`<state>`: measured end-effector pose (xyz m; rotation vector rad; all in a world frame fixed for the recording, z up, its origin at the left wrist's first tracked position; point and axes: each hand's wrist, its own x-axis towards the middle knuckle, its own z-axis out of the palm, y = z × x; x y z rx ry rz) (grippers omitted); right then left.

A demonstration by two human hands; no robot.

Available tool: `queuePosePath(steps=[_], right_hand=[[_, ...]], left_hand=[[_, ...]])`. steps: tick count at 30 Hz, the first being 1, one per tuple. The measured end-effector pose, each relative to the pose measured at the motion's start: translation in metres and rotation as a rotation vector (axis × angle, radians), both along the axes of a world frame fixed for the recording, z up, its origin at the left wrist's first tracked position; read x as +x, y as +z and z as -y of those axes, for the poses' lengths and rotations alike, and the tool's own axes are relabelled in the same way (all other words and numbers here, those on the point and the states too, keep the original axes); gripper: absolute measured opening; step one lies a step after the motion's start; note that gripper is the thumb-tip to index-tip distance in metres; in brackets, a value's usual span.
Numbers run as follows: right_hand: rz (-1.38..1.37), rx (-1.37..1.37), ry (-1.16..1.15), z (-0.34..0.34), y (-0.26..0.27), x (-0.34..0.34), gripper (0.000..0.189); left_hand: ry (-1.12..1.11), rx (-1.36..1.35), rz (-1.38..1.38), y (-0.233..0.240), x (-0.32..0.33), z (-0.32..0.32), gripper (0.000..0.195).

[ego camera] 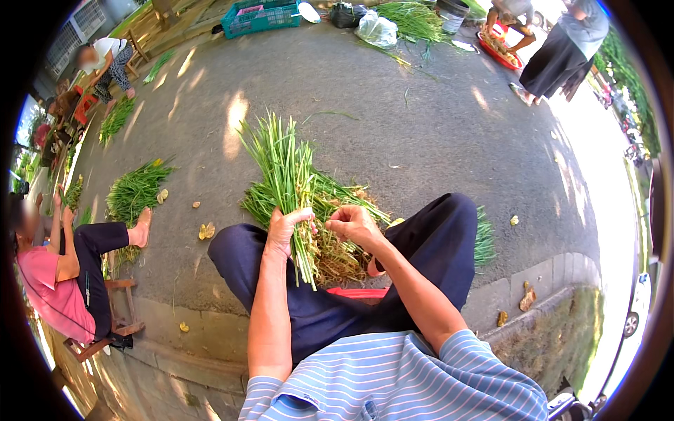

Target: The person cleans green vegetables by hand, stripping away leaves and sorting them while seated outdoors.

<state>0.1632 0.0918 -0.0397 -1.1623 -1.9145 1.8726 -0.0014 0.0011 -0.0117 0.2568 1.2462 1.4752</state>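
Note:
My left hand [286, 230] is closed around a bunch of long green chive-like leaves [281, 168], held over my lap. The leaf tips point away from me and the pale stem ends [304, 263] hang toward me. Some yellowed strands show along the bunch's right side. Just right of the stems is my right hand [354, 225], its fingers curled and thumb against forefinger; I see nothing between them. Below my hands, a heap of dry, brownish trimmings [339, 258] lies on the pavement between my legs. More green leaves [337, 192] lie behind the held bunch.
A seated person in pink [55, 279] is at left beside a pile of greens [138, 192]. A teal crate [260, 23], a black bag [347, 16] and a clear plastic bag [377, 29] stand far ahead. A red basin [497, 50] is near people at upper right.

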Motion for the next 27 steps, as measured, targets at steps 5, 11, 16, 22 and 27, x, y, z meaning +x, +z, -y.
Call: queuePosePath(steps=[5, 11, 16, 22, 27], right_hand=[[-0.143, -0.161, 0.038, 0.004, 0.035, -0.009, 0.029], [-0.137, -0.163, 0.082, 0.006, 0.03, -0.016, 0.028], [-0.23, -0.346, -0.037, 0.009, 0.024, -0.018, 0.021], [-0.233, -0.495, -0.08, 0.005, 0.02, -0.012, 0.02], [-0.177, -0.479, -0.016, 0.006, 0.031, -0.015, 0.022]], left_hand=[[-0.026, 0.037, -0.079, -0.001, 0.003, -0.001, 0.022], [-0.035, 0.103, -0.127, -0.007, 0.004, -0.002, 0.024], [-0.008, 0.09, -0.173, -0.007, 0.005, -0.002, 0.026], [-0.053, 0.052, -0.116, 0.004, 0.006, -0.002, 0.025], [-0.057, 0.078, -0.172, -0.005, 0.003, -0.001, 0.023]])
